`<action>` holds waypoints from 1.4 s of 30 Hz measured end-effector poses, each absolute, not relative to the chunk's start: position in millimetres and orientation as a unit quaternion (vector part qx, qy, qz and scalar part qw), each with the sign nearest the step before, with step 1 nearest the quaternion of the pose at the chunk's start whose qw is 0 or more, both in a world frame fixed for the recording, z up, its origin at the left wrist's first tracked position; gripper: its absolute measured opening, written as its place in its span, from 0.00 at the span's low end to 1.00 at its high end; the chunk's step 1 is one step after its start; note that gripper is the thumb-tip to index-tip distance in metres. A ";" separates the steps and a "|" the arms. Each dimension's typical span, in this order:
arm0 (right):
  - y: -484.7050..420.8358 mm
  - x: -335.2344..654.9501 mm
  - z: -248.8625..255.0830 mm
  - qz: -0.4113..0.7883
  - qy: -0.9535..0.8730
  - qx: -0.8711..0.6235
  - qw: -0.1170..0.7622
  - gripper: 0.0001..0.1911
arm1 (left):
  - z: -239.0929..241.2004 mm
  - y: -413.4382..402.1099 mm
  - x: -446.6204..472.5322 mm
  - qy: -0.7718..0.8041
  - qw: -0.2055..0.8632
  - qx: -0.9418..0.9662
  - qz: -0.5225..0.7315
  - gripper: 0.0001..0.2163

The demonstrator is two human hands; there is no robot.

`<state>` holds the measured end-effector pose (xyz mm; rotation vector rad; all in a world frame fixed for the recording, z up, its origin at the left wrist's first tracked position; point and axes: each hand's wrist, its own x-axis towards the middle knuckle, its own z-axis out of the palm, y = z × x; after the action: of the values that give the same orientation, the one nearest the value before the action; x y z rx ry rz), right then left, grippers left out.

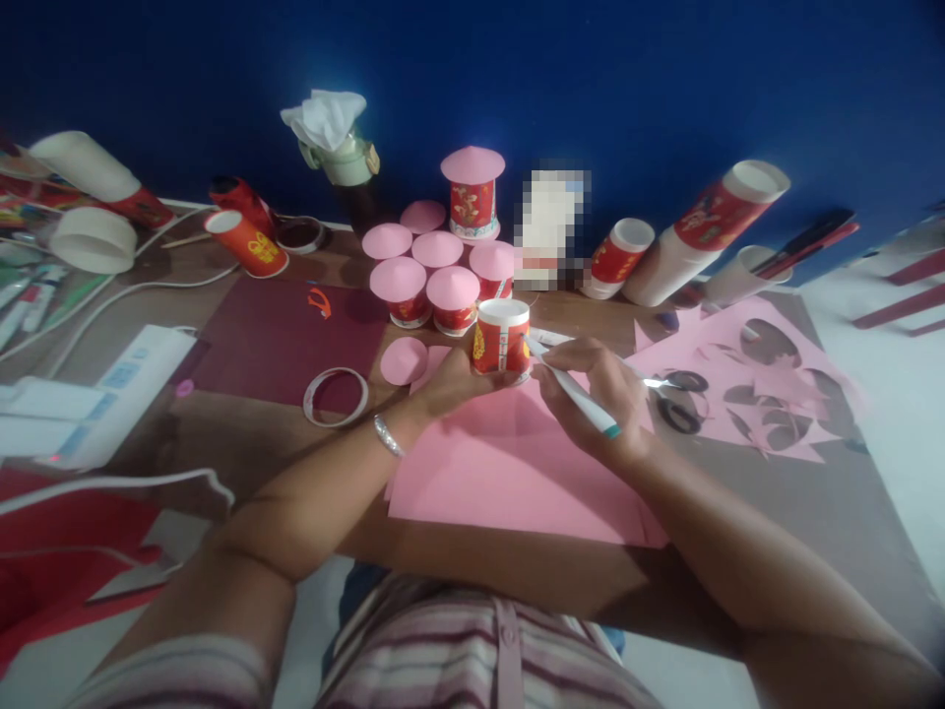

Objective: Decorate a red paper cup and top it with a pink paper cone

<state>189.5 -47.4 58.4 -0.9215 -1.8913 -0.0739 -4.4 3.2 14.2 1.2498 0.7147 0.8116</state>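
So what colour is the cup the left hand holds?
Red with yellow print, white rim; the paper cup shows best in the head view.

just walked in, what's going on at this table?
A person's left hand steadies a red cup at the far edge of a pink paper sheet. The right hand holds a white pen with its tip at the cup's side. Behind stand more cups capped with pink paper cones. Scissors lie to the right on cut-up pink paper.
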 end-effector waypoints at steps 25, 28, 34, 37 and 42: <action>-56.4 184.0 59.0 -0.048 -0.799 -0.385 0.459 0.07 | 11.3 5.2 -6.9 0.334 0.643 0.583 0.367 0.28; -56.7 184.3 58.1 -0.057 -0.795 -0.383 0.468 0.07 | 9.1 5.4 -7.0 0.334 0.651 0.574 0.367 0.30; -55.8 187.8 62.1 -0.062 -0.794 -0.376 0.474 0.10 | 8.9 5.1 -7.5 0.337 0.645 0.584 0.361 0.24; -55.2 187.9 63.9 -0.062 -0.792 -0.375 0.477 0.11 | 9.3 5.0 -7.9 0.326 0.652 0.581 0.363 0.21; -55.5 187.4 64.7 -0.060 -0.797 -0.376 0.469 0.10 | 10.8 4.5 -7.2 0.334 0.653 0.583 0.350 0.24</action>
<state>187.4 -55.5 64.7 -0.9228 -1.9545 -0.1472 -7.2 4.5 10.8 1.3225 0.7582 0.7940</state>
